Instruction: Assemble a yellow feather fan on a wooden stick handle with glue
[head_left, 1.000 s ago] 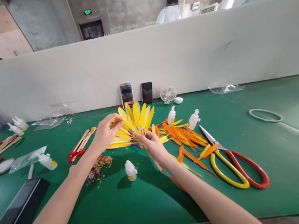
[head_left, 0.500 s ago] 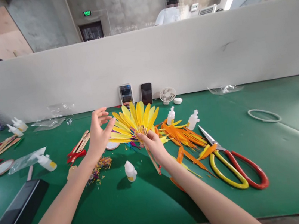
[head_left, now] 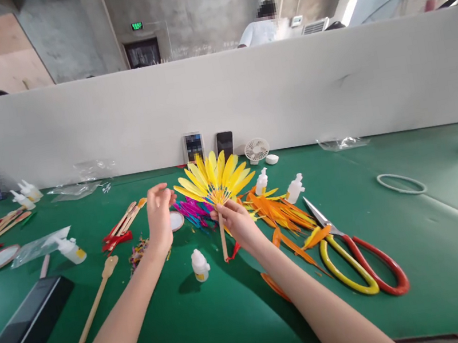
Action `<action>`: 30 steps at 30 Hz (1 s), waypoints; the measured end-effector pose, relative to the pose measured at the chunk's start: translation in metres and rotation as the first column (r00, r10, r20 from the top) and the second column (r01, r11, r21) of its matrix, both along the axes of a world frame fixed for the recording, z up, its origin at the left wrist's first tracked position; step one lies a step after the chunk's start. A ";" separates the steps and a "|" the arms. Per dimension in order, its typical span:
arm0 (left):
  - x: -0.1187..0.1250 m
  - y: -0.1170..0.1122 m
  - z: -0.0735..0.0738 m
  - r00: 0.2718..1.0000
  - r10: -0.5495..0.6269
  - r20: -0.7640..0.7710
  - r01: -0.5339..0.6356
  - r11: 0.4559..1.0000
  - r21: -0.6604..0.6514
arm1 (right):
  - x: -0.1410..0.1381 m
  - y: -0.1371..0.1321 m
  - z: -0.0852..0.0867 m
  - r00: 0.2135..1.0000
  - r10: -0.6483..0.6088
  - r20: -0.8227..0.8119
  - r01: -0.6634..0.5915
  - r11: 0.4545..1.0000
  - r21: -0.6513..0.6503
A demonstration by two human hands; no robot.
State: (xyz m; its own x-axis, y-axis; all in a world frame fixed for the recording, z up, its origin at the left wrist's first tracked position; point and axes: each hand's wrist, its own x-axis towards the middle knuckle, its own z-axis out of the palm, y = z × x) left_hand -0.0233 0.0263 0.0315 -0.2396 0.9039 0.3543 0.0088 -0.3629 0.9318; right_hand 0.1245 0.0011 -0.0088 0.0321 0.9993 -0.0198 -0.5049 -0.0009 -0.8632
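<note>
My right hand [head_left: 237,220] grips a yellow feather fan [head_left: 214,179] at the base of its feathers, holding it upright above the green table [head_left: 420,257]. Its wooden stick handle [head_left: 223,243] hangs down below my fingers. My left hand [head_left: 159,212] hovers just left of the fan, fingers loosely curled and apart, holding nothing. A heap of orange and yellow feathers [head_left: 276,207] lies to the right of the fan. Pink and blue feathers [head_left: 194,210] lie behind it.
Large scissors [head_left: 355,256] with yellow and red handles lie at the right. Small white glue bottles [head_left: 200,265] stand about. A wooden stick [head_left: 96,304], more sticks [head_left: 126,219], a white ring [head_left: 401,183], two phones [head_left: 224,142], a small fan [head_left: 257,149] and a white partition [head_left: 328,86] are in view. A person [head_left: 261,26] stands beyond.
My left hand let go of the fan's left feathers and drew back with fingers apart. My right hand raised the fan upright. The view tilted, showing a wooden stick at the lower left.
</note>
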 end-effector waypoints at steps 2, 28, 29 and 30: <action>0.000 0.003 -0.005 0.997 -0.042 0.062 0.048 0.994 -0.097 | -0.001 0.000 0.001 1.000 -0.002 -0.006 0.002 1.000 0.009; 0.000 -0.005 -0.036 0.761 -0.646 0.057 0.627 0.709 -0.324 | -0.020 -0.008 -0.017 0.945 -0.252 0.207 0.184 0.937 0.298; 0.001 -0.005 -0.039 0.770 -0.634 0.071 0.620 0.717 -0.318 | -0.021 -0.009 -0.017 0.951 -0.224 0.212 0.157 0.943 0.292; 0.002 -0.005 -0.040 0.776 -0.626 0.084 0.617 0.723 -0.311 | -0.022 -0.009 -0.017 0.955 -0.200 0.221 0.132 0.948 0.288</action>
